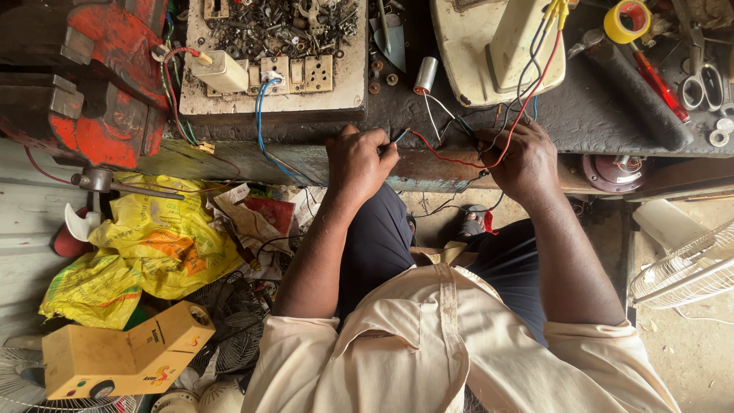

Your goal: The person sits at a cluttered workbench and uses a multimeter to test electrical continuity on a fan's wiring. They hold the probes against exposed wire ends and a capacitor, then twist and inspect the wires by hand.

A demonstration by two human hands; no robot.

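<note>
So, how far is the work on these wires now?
Done: the cream fan housing lies on the bench with its wires pulled out toward the person. In hand: the left hand pinches the end of a red wire, and the right hand holds the bundle of wires. Left: the wire ends look unjoined, and the small grey capacitor lies loose, its white leads free.

Red bench vise [92,84] at far left of desk [596,115]. White switchboard panel [275,76] beside it, its upper part heaped with screws and small metal parts [283,27]. Yellow tape roll [628,21], red-handled screwdriver [659,82] and scissors [702,86] at far right. Floor level: crumpled yellow bags [145,252], yellow box-shaped appliance [126,353], white fan guard [688,268].
</note>
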